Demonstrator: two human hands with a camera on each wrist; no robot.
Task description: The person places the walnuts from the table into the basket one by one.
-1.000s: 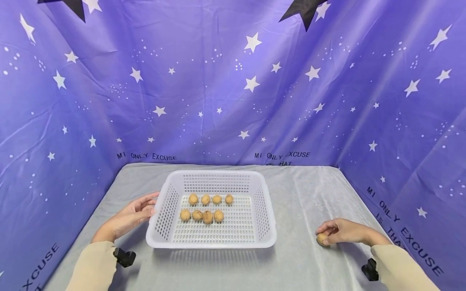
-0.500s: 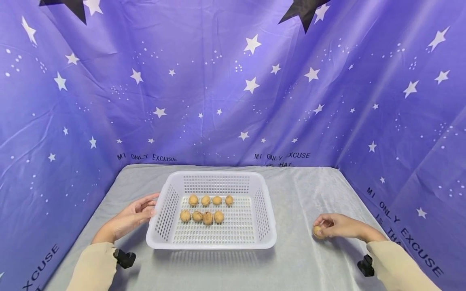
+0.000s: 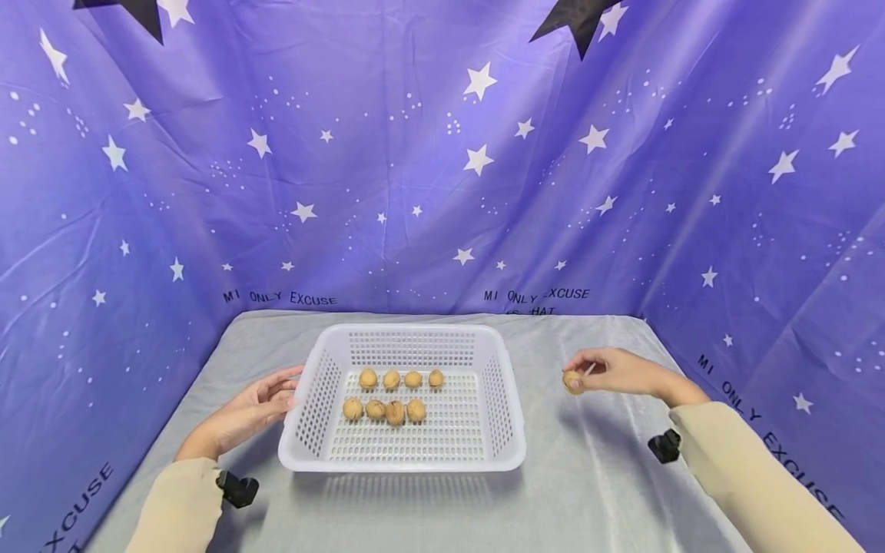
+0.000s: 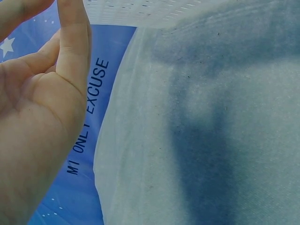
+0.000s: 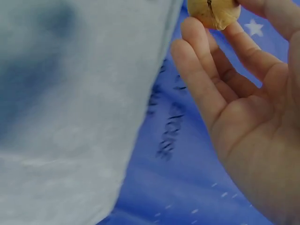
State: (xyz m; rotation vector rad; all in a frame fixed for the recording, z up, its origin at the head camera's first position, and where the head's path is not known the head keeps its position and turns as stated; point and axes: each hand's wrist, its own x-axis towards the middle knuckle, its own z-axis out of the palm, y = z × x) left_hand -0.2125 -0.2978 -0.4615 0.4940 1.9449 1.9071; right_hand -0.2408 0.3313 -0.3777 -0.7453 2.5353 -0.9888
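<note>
A white plastic basket (image 3: 402, 466) with perforated walls stands on the table. Several walnuts (image 3: 368, 379) lie inside in two rows, toward its left half. At the left side, my left hand (image 3: 242, 411) holds the rim, thumb at the edge and fingertips partly hidden at the wall. In the left wrist view, the left hand (image 4: 44, 103) reaches up toward the basket (image 4: 140, 14). To the right of the basket, my right hand (image 3: 618, 372) pinches one walnut (image 3: 571, 382) in its fingertips, above the tablecloth. The right wrist view shows this walnut (image 5: 214, 11) between thumb and fingers.
A grey cloth (image 3: 553, 499) covers the table. Purple-blue curtains (image 3: 442, 192) with stars and lettering hang close along the back and both sides. A black wrist mount (image 3: 665, 445) sits at the right sleeve, another black mount (image 3: 237, 489) at the left.
My right hand has lifted the walnut off the table and carried it leftward and farther back, nearer the basket. My left hand and the basket have stayed in place.
</note>
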